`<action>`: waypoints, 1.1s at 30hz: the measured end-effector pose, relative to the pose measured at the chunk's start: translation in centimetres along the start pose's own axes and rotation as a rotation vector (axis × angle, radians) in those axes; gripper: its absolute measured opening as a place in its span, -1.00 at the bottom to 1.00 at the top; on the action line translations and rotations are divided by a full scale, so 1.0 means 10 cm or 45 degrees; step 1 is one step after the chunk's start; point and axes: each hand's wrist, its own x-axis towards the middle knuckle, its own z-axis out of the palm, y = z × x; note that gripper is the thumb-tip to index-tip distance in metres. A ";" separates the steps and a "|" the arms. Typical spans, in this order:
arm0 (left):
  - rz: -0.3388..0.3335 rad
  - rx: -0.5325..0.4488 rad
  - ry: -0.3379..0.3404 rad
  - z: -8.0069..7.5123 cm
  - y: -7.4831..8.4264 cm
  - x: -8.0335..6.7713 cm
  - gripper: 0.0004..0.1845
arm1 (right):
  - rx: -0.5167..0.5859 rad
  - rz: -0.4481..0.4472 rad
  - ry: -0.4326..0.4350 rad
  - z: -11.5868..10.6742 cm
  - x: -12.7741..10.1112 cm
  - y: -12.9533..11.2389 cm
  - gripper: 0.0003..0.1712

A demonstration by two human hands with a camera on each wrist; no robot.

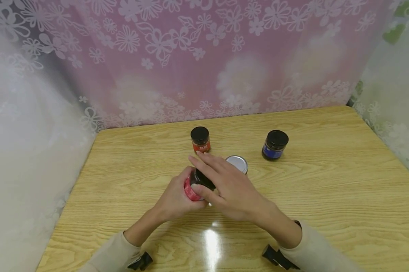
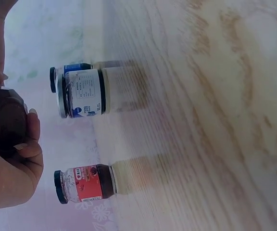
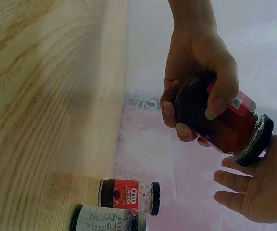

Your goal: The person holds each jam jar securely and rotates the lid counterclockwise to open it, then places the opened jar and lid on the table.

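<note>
My left hand [image 1: 177, 198] grips a glass jar [image 1: 191, 190] of dark contents with a red label, held tilted above the table. Over its black lid [image 3: 258, 142] lies my right hand [image 1: 235, 190], thumb on the near side and fingers reaching across. In the right wrist view those fingers are spread and fairly straight, with the lid close against the hand. Only the dark jar bottom [image 2: 6, 122] shows in the left wrist view. Just beyond the right hand stands a silver-lidded jar [image 1: 237, 162], partly hidden by it.
On the wooden table [image 1: 327, 189], a black-lidded jar with a red label [image 1: 200, 139] stands behind the hands. A black-lidded jar with a blue label [image 1: 275, 145] stands farther right. A pink flowered curtain [image 1: 191, 75] hangs along the back edge.
</note>
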 end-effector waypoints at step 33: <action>0.133 0.059 -0.014 0.13 -0.36 -0.02 -0.41 | 0.200 0.058 0.056 0.12 -0.04 -0.03 -0.36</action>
